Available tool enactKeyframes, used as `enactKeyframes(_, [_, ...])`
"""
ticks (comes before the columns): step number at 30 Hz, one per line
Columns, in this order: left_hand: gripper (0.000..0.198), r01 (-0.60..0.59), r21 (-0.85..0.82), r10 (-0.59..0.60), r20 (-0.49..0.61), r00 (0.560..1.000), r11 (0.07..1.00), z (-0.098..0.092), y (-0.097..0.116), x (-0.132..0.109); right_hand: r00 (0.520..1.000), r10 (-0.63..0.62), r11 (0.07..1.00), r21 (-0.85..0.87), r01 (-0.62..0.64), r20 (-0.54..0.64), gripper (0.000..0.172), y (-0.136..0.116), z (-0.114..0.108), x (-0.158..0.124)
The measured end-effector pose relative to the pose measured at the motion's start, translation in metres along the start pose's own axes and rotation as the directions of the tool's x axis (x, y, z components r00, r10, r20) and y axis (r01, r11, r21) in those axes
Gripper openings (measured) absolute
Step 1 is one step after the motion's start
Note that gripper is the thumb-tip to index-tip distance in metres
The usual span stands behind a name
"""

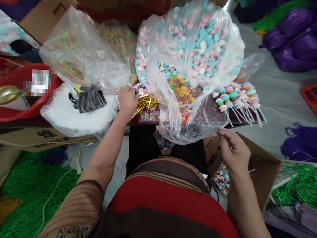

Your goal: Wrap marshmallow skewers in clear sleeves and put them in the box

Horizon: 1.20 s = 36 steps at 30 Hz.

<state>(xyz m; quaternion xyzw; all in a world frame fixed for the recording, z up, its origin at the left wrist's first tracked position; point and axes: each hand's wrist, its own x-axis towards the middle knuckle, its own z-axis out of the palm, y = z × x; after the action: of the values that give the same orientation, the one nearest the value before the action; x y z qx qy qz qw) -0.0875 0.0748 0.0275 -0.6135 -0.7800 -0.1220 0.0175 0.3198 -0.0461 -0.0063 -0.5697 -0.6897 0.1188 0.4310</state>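
Observation:
My left hand (127, 100) is closed, its curled fingertips at the edge of a small white printed packet (142, 91). Gold twist ties (145, 106) lie fanned out just beside it. My right hand (234, 149) is raised past the table's front edge with thumb and forefinger pinched together. Its fingertips are close to the rim of a clear plastic bag (199, 129) of colourful gummy rings (180, 90); what they pinch, if anything, I cannot make out. Marshmallow skewers (237, 95) on white sticks lie on the table to the right.
A large bag of pink, blue and white marshmallows (208, 41) stands behind. To the left are a red basin (42, 102), a white plastic bundle (70, 116) and a grey knitted item (90, 99). An open cardboard box (263, 164) is below right.

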Motion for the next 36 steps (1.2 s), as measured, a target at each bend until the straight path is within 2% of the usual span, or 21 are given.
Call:
enactKeyframes(9, [0.019,0.036,-0.102,-0.037,-0.002,0.999,0.994,0.011,-0.004,0.016,0.996,0.008,0.997,0.074,-0.015,0.094,0.018,-0.004,0.013,-0.008])
enactKeyframes(13, [0.021,-0.017,-0.130,0.015,-0.018,1.000,0.991,0.013,-0.020,0.014,0.994,-0.006,0.996,0.088,-0.004,0.110,0.018,-0.004,0.018,-0.011])
enactKeyframes(16, [0.029,-0.057,-0.119,0.054,-0.028,0.998,0.991,0.013,-0.038,0.010,0.992,-0.006,0.996,0.092,-0.006,0.129,0.017,-0.004,0.019,-0.011])
enactKeyframes(19, [0.031,-0.080,-0.129,0.075,-0.046,0.996,0.988,0.012,-0.048,0.007,0.992,0.014,0.995,0.100,-0.026,0.123,0.017,-0.011,0.020,-0.008])
enactKeyframes(22, [0.024,-0.137,-0.131,0.127,-0.080,0.989,0.982,0.004,-0.035,-0.007,0.990,-0.029,0.990,0.139,0.010,0.135,0.019,-0.034,0.028,0.003])
enactKeyframes(24, [0.023,-0.253,-0.140,0.245,-0.073,0.967,0.957,-0.002,-0.015,-0.023,0.980,-0.122,0.978,0.187,0.092,0.157,0.021,-0.056,0.040,0.016])
enactKeyframes(25, [0.023,-0.320,-0.148,0.320,-0.028,0.947,0.936,-0.004,-0.005,-0.033,0.969,-0.183,0.967,0.210,0.147,0.166,0.023,-0.066,0.049,0.022])
enactKeyframes(27, [0.023,-0.426,-0.167,0.445,0.091,0.891,0.889,-0.004,0.014,-0.051,0.924,-0.321,0.930,0.251,0.267,0.207,0.027,-0.084,0.071,0.035])
enactKeyframes(29, [0.026,-0.446,-0.153,0.468,0.166,0.868,0.882,-0.001,0.026,-0.064,0.853,-0.433,0.894,0.258,0.366,0.292,0.029,-0.094,0.095,0.045])
enactKeyframes(30, [0.027,-0.439,-0.144,0.460,0.189,0.868,0.887,0.002,0.029,-0.068,0.825,-0.450,0.892,0.224,0.394,0.342,0.029,-0.096,0.105,0.049])
enactKeyframes(32, [0.025,-0.416,-0.131,0.435,0.203,0.877,0.900,0.009,0.032,-0.071,0.803,-0.410,0.908,0.114,0.403,0.432,0.027,-0.095,0.122,0.054])
enactKeyframes(36, [0.015,-0.397,-0.153,0.420,0.169,0.892,0.905,0.018,0.033,-0.067,0.829,-0.278,0.941,-0.037,0.338,0.485,0.025,-0.080,0.131,0.058])
